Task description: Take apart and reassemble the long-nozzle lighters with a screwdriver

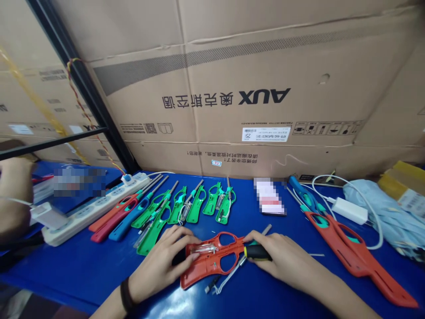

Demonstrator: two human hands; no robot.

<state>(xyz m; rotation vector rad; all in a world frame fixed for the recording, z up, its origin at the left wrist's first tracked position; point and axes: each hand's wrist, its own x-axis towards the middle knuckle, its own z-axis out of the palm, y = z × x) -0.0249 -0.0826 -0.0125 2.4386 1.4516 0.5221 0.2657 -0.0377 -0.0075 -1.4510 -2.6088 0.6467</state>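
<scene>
My left hand [174, 252] grips the left end of an opened red gas lighter casing [195, 275] on the blue table. Its two halves lie side by side, and a clear fuel tank [204, 249] sits in the far half. My right hand [277, 257] is closed around a screwdriver [258, 252] with a black and yellow handle, its fingertips by the casing's right end. The screwdriver's tip cannot be made out. Close by the near half lies an igniter with white wires [227, 280]. A metal lighter tube [266, 229] shows behind my right hand.
Several opened green lighter casings [196, 206] line the back, beside red [109, 221] and blue lighters [128, 221]. A white power strip [96, 212] stands left, near another person's arm [13, 199]. At right lie red lighters [358, 250], a phone [270, 199] and a white adapter [350, 210].
</scene>
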